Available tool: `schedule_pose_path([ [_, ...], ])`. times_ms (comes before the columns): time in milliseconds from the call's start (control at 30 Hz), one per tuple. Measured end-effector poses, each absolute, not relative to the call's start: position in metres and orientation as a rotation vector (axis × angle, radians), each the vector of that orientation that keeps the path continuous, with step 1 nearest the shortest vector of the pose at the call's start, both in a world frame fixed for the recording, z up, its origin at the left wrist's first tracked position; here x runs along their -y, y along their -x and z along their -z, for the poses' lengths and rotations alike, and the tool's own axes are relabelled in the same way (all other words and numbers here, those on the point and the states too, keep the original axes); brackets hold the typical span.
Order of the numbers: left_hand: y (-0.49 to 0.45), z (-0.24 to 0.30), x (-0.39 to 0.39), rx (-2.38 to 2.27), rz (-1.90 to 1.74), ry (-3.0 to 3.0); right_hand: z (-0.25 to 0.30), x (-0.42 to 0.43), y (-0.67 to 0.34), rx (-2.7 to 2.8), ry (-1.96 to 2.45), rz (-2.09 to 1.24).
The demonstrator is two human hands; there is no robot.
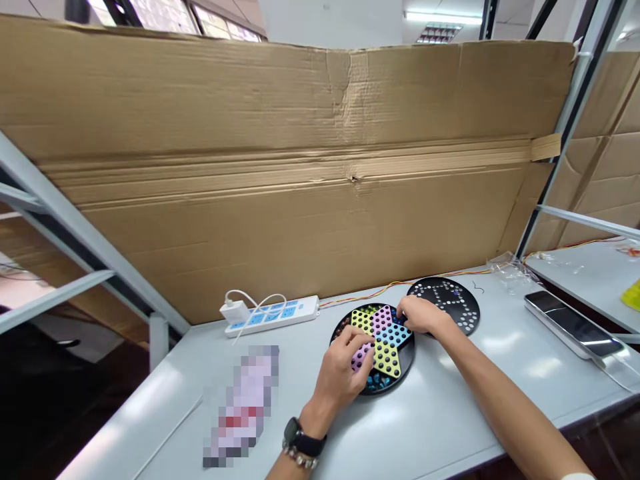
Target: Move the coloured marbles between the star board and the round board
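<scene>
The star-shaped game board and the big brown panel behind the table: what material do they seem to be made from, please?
The star-shaped game board looks like moulded plastic, smooth and brightly coloured, with neat round holes, though painted wood is possible. The brown panel looks like matte corrugated cardboard: it is creased and has a torn dent.

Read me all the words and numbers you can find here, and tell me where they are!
No word or number can be read clearly.
Pixelated packet: blurred, unreadable.
Power strip: any markings are too small to read.
Wristwatch: its face is too small to read.
Chinese checkers board: no writing shows.
</scene>
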State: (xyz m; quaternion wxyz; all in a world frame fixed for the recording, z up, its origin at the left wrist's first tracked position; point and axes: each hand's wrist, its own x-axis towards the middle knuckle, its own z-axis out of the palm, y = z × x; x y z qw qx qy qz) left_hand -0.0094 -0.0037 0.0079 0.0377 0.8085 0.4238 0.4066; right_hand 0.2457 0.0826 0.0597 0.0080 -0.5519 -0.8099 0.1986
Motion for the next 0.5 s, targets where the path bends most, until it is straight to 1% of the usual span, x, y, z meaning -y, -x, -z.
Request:
schedule_pose_path([
  [267,0.009,-0.012,0.005,-1.253,-1.281,-2.5,-0.064,-0.082,-0.251,2.586,1.743,-0.668],
  [400,0.009,-0.01,0.004,-1.292,-1.272,-2.475,-0.065,-0.075,-0.252,2.571,1.778,-0.731],
  [500,0.009,-0.008,0.004,-1.302,-1.261,-2.464,-0.066,-0.069,-0.25,2.639,1.776,-0.721],
])
